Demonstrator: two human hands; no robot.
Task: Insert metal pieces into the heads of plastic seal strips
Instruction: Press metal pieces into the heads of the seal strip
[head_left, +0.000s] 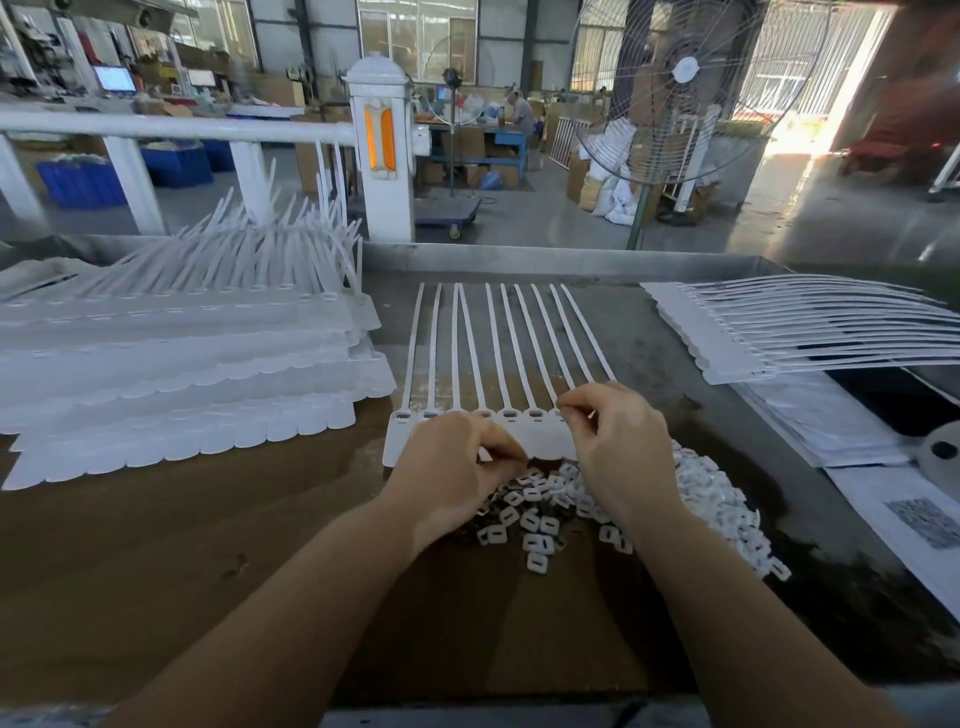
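Head view: a joined row of seal strips (498, 364) lies flat on the worktable (260, 545), heads toward the person. Left hand (452, 467) rests on the heads, fingers curled over the pile of metal pieces (545, 519); what it holds cannot be told. Right hand (618, 436) pinches something small above the right-end heads.

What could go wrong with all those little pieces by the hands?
The loose pile lies right under both wrists, so a sweep of the left hand might scatter pieces. The right hand pinches something tiny over the strips; it could slip and drop. Pressing might also shift the strips sideways.
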